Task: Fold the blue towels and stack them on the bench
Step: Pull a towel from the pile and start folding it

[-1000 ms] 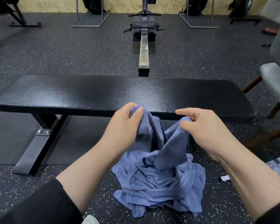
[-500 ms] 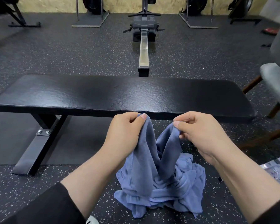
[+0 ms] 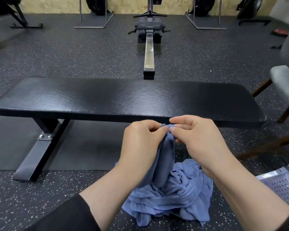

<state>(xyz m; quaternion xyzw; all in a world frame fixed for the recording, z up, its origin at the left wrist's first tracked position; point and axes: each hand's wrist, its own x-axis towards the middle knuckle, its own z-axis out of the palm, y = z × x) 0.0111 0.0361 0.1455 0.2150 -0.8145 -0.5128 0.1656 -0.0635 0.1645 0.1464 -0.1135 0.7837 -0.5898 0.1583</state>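
A crumpled heap of blue towels (image 3: 177, 199) lies on the speckled floor just in front of the black padded bench (image 3: 123, 97). One blue towel (image 3: 165, 157) hangs up out of the heap. My left hand (image 3: 140, 144) and my right hand (image 3: 197, 137) both pinch its top edge, fingertips almost touching, right at the bench's near edge. The rest of that towel droops between my wrists down to the heap. Nothing lies on the bench top.
A rowing machine (image 3: 149, 39) stands beyond the bench. A grey chair with wooden legs (image 3: 287, 90) is at the right. A perforated grey basket (image 3: 284, 184) sits at the lower right. Stands and weight plates line the back wall.
My hands have come together from a spread hold, and now pinch the towel's top at one spot. The lifted towel has drawn into a narrow hanging bunch.
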